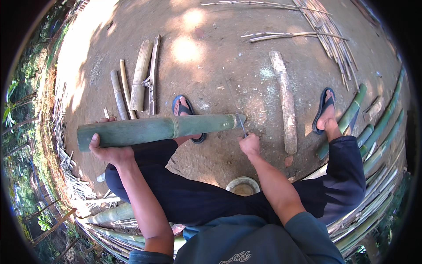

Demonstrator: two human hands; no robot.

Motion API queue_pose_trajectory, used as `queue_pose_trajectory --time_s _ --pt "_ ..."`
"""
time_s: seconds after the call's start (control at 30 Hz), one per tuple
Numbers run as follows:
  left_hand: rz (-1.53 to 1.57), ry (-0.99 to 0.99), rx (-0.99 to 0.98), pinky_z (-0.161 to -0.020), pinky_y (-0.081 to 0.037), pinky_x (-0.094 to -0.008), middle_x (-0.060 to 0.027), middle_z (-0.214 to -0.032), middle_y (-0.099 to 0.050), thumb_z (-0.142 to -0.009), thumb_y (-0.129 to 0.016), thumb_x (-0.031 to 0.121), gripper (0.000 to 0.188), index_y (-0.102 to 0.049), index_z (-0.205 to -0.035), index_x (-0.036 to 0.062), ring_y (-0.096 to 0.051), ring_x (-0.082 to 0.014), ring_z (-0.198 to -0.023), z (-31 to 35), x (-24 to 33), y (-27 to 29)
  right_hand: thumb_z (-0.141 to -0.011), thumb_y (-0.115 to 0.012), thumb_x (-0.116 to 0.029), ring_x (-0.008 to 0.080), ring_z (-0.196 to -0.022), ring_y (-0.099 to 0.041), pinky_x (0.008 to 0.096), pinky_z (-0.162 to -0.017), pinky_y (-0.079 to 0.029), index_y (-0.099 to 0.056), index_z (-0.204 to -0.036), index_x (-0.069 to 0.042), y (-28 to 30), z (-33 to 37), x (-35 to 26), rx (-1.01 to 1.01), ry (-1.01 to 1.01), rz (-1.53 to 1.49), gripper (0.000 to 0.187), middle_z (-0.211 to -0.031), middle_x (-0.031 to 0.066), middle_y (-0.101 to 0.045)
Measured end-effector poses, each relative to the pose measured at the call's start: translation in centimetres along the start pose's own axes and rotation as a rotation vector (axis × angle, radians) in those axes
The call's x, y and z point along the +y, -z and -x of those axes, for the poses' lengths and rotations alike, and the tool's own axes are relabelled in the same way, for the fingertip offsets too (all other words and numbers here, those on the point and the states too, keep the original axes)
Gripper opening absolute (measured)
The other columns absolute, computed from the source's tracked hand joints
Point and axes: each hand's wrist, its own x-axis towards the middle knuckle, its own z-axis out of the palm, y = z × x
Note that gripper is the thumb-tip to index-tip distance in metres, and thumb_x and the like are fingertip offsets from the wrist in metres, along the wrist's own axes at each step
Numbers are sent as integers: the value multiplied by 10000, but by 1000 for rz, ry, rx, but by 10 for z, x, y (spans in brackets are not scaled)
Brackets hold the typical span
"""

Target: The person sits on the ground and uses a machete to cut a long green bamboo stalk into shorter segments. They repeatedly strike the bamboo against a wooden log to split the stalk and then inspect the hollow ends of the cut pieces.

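A thick green bamboo culm lies crosswise over my left thigh, its wide end at the left and its narrower end at the right. My left hand grips the wide end, thumb on the near side and fingertips showing past the far side. In my right hand, closed in a fist, is a thin-bladed metal tool. Its blade lies across the culm's right end, close to a node ring. The handle is mostly hidden in my fist, so I cannot make out the tool's exact kind.
Cut bamboo pieces lie on the dirt ahead at the left. A pale log lies between my sandalled feet. Thin sticks are piled far right; green bamboo poles lie nearer. A round bowl-like container stands between my legs.
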Motion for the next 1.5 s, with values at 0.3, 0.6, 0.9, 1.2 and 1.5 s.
queue_pose_trajectory --time_s 0.3,0.6,0.9,1.2,1.5 --pt "-73 119 232 -835 -514 -427 -153 -940 -652 -808 -557 393 464 -649 -985 -25 -625 -274 -927 -5 1 -11 -802 -691 -312 410 -965 -689 501 -882 -551 -731 -1009 -74 8 19 -28 7 80 -5 318 -993 238 -713" --pt "-128 80 268 -854 -490 -405 -129 -915 -655 -845 -554 391 401 -651 -964 21 -622 -258 -899 2 1 -26 -818 -716 -318 408 -978 -696 493 -893 -558 -716 -1055 -36 13 9 -24 -81 72 42 367 -1010 234 -720" --pt "-241 43 550 -863 -507 -425 -101 -1090 -601 -831 -722 340 503 -581 -1175 1 -591 -244 -946 9 0 -36 -823 -721 -319 414 -1000 -690 501 -891 -555 -717 -1079 -59 10 9 -13 14 90 44 365 -1011 252 -713" --pt "-243 -49 427 -865 -525 -425 -89 -1163 -564 -852 -793 345 630 -498 -1317 39 -574 -227 -998 19 10 -41 -788 -741 -312 418 -919 -701 505 -853 -558 -734 -977 -48 8 7 2 197 61 26 325 -916 245 -720" --pt "40 67 -233 -996 -440 -430 -127 -1071 -631 -898 -627 432 512 -558 -1213 34 -588 -255 -1070 39 55 -77 -772 -746 -345 395 -923 -698 486 -841 -554 -730 -906 -55 50 44 -11 134 82 17 320 -917 212 -726"
